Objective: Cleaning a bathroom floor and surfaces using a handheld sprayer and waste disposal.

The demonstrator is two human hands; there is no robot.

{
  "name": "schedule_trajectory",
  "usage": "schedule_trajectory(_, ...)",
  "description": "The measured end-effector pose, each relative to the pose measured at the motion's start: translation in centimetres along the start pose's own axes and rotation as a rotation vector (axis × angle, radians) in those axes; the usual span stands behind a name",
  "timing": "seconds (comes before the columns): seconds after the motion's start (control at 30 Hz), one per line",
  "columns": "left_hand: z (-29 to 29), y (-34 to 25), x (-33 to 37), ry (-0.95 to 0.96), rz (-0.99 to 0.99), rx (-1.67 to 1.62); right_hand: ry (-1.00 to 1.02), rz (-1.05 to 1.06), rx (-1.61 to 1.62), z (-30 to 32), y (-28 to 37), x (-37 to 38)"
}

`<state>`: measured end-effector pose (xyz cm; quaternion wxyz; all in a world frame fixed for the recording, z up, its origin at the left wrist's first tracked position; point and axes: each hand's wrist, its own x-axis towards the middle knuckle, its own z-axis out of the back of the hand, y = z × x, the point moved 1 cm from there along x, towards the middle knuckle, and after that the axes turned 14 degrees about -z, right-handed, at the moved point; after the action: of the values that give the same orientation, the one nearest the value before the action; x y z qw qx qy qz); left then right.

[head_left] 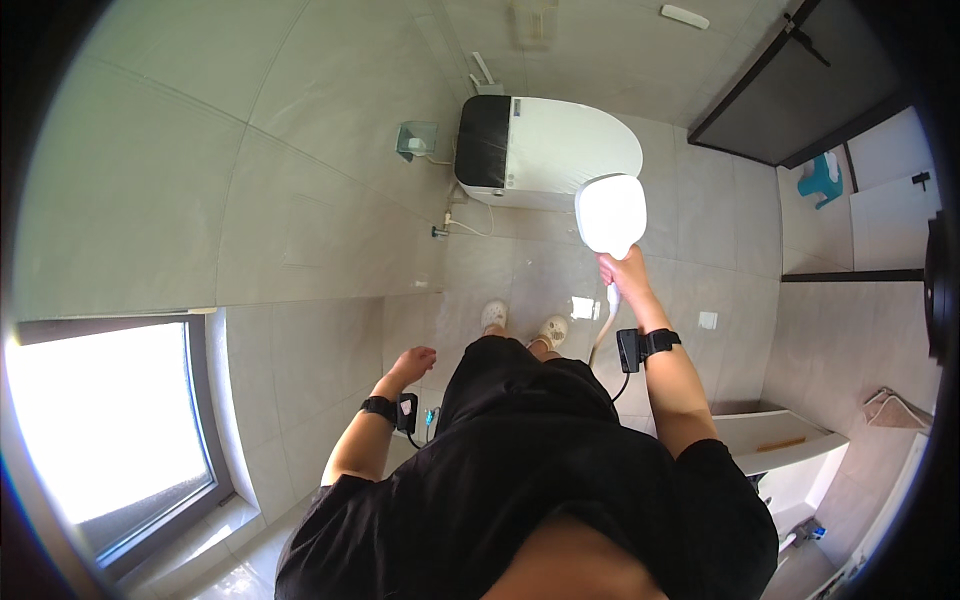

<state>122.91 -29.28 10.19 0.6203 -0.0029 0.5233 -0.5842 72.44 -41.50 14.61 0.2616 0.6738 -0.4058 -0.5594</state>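
Observation:
My right hand (622, 268) is wrapped round the handle of a large white shower head (611, 215). A pale hose (604, 335) runs down from the handle toward the floor. In the picture the shower head overlaps the front right edge of a white smart toilet (570, 145) with a black rear section; I cannot tell whether they touch. No water shows at the shower head. My left hand (412, 366) hangs at my left side, fingers curled in, with nothing visible in it. Both wrists wear black straps with small boxes.
A window (115, 420) is at the left. On the wall beside the toilet are a glass-like holder (416, 141) and a valve (440, 231). A dark-framed glass panel (800, 85) stands at far right, near a teal stool (822, 183). A white basin (785, 440) is at near right.

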Motion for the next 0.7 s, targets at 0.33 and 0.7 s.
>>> schedule_trajectory(0.33,-7.5,-2.7,-14.9,-0.163,0.076,-0.126,-0.061,0.083,-0.224,0.0,1.1,-2.2)
schedule_trajectory(0.7,-15.7,-2.6,-27.5,-0.387,0.125,-0.316,0.038,0.104,-0.334,-0.7,3.1,-7.7)
